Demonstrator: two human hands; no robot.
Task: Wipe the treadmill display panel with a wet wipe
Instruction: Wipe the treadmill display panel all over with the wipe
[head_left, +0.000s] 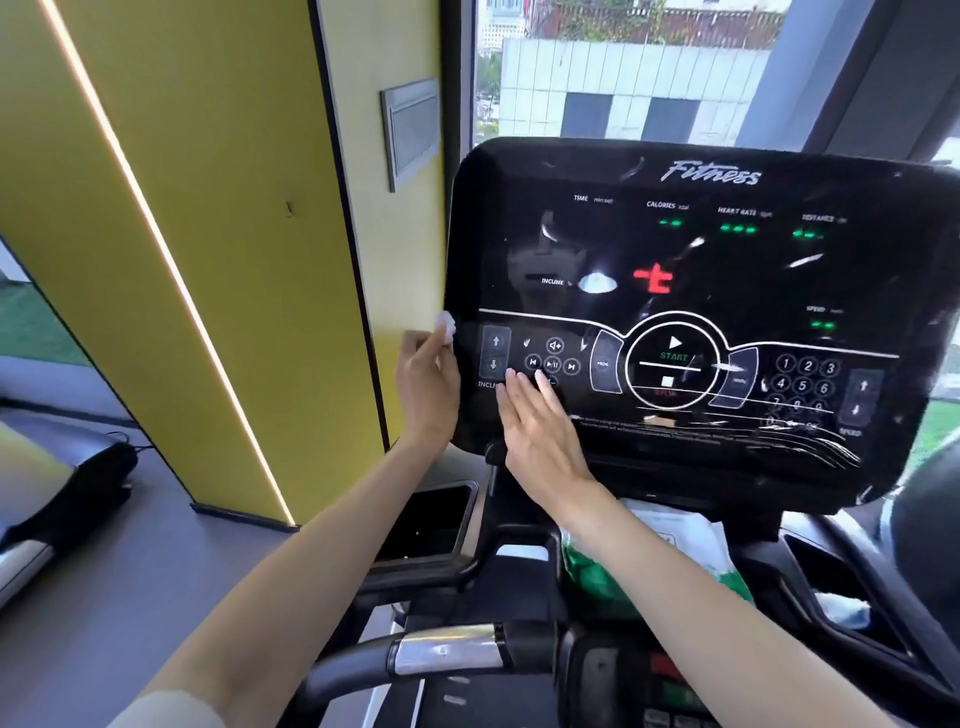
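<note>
The black treadmill display panel (727, 270) fills the upper right, with lit green and red readouts and a ring of touch buttons. My left hand (423, 387) is at the panel's left edge and holds a small bunched white wet wipe (447, 326) between its fingers. My right hand (540, 431) lies flat with straight fingers on the lower left of the panel, fingertips near the media buttons.
A green and white wipes pack (670, 551) lies on the console tray under the panel. Black handlebars with a chrome sleeve (447, 652) cross below. A yellow pillar (182, 234) stands to the left, a window behind the panel.
</note>
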